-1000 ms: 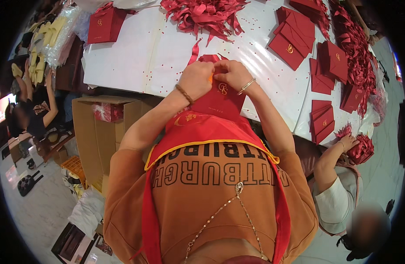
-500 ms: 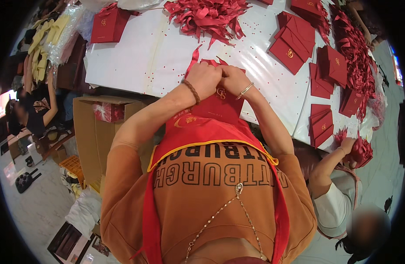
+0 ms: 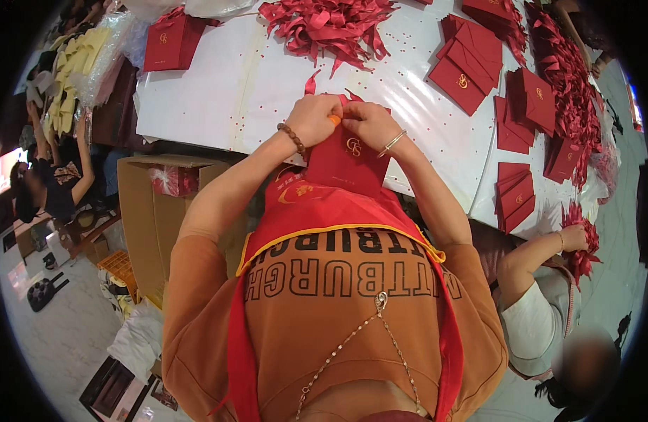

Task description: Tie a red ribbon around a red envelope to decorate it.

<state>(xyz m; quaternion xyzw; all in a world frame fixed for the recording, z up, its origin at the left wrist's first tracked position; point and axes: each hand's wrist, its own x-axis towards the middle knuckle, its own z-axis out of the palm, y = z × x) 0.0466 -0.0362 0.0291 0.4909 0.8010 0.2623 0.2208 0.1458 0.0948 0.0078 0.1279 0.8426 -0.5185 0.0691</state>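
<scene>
A flat red paper gift bag (image 3: 347, 160) with a gold emblem stands against the near table edge, leaning toward my apron. My left hand (image 3: 314, 121) is closed at its top edge, and something orange shows at the thumb tip. My right hand (image 3: 371, 126) pinches the same edge just beside it, fingertips almost meeting the left ones. A red ribbon (image 3: 310, 84) sticks up behind my left hand. What lies between the fingertips is mostly hidden.
A heap of red ribbons (image 3: 327, 28) lies on the white table (image 3: 204, 105). Red bags stand at the far left (image 3: 170, 46), with stacks (image 3: 515, 195) at right. An open cardboard box (image 3: 141, 225) is below left. A co-worker's hand (image 3: 573, 238) holds ribbons at right.
My hands have drawn slightly apart at the bag's top, the left one turning and moving left so its orange-tipped thumb shows. The co-worker's hand at right has shifted right and down with the ribbons.
</scene>
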